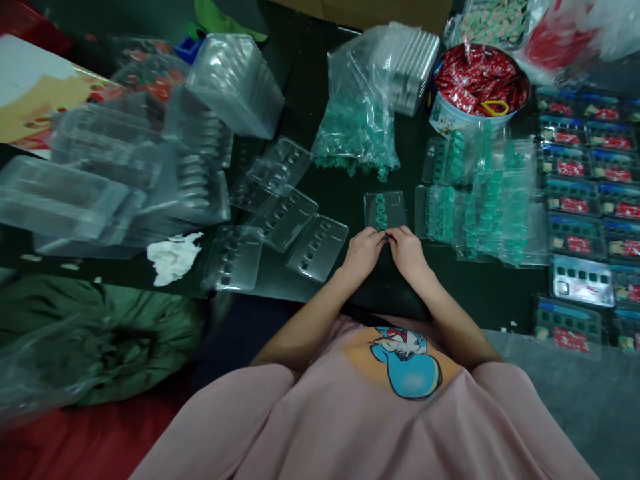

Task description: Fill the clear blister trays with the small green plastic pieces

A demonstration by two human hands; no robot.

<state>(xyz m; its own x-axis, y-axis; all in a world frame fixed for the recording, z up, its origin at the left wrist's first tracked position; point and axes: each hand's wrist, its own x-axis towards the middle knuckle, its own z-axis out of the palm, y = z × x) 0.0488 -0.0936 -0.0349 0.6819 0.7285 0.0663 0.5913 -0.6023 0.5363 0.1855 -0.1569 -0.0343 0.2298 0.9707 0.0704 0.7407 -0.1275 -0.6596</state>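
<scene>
A clear plastic tray (395,208) lies on the dark table straight in front of me, with a column of small green translucent pieces (381,212) set along it. My left hand (363,251) and my right hand (406,251) meet at the tray's near edge. Their fingertips are pinched together at the bottom of the column; a bit of green shows there, but the fingers mostly hide what they hold. Beyond the tray, an open plastic bag (357,127) spills more green pieces. Several clear trays (319,248) lie loose to the left of my hands.
Filled green trays (493,207) are piled at the right. Behind them stands a round tin (480,87) of red packets with yellow-handled scissors. Rows of packed trays (573,200) line the far right. Stacked clear plastic containers (125,167) and a crumpled white tissue (173,259) occupy the left.
</scene>
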